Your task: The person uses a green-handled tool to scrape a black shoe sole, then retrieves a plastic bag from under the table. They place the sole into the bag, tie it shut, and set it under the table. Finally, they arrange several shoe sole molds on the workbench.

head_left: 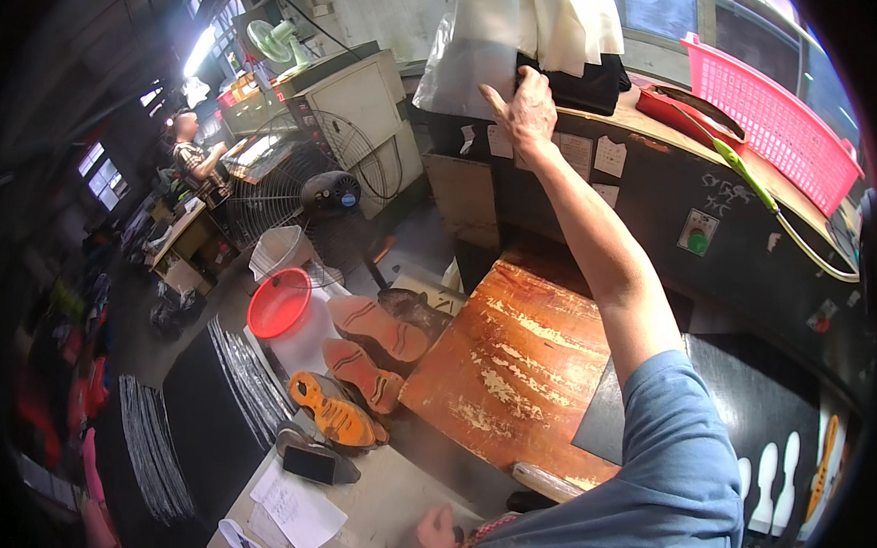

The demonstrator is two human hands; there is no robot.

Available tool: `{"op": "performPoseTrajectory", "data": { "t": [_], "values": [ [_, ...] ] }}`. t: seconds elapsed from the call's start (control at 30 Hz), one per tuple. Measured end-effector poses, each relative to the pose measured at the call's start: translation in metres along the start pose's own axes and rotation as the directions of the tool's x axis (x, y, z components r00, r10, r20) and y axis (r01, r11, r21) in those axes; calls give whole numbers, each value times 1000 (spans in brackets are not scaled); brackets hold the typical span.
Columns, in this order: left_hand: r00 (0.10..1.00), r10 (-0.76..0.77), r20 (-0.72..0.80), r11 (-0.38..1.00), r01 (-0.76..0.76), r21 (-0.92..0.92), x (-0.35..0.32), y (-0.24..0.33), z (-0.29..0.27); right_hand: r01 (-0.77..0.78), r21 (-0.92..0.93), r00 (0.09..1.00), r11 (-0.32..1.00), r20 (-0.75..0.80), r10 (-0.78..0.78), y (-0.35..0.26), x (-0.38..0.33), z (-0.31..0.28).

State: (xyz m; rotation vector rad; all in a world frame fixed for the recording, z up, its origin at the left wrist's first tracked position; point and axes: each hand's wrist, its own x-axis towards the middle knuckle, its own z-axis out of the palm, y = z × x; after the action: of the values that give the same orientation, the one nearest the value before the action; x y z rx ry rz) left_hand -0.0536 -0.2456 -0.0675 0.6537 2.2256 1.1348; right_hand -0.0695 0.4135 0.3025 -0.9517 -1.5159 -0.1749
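My right arm, in a blue-grey sleeve, stretches to the far ledge. There my right hand (527, 111) has its thumb spread and its fingertips against a dark folded stack (596, 87), beside a translucent plastic sheet (470, 60). Cream cloth or sheeting (579, 23) lies over the stack. No held thing shows in this hand. Low in the view, my left hand (435, 535) is over the pale tabletop (398, 483), near a red patterned cord (486, 531); its fingers are blurred and partly hidden.
A worn brown board (505, 368) lies before me. To its left are shoe soles (368, 330), an orange sole (337, 410), a phone (310, 464), paper (297, 506) and a red basin (279, 304). A pink basket (771, 117) stands far right. Behind a large fan (329, 193), another person (198, 157) works.
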Motion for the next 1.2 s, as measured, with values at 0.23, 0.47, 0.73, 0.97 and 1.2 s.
{"op": "performPoseTrajectory", "data": {
  "t": [0.23,0.47,0.73,0.97,1.2],
  "values": [
    [992,123,-19,992,-123,15,10,-32,13,-284,291,955,914,168,244,-11,13,12],
    [997,50,-61,997,-54,-51,9,-47,20,-91,476,990,875,142,26,-3,-4,7],
    [997,59,42,995,-62,77,7,-22,13,-96,268,994,959,-30,108,4,18,-64],
    [997,32,76,991,-41,130,4,-13,13,300,44,918,953,-285,-276,-4,37,-114],
    [991,47,127,992,-62,112,0,-9,10,142,-224,983,964,151,-109,4,7,-91]
  ]
}}
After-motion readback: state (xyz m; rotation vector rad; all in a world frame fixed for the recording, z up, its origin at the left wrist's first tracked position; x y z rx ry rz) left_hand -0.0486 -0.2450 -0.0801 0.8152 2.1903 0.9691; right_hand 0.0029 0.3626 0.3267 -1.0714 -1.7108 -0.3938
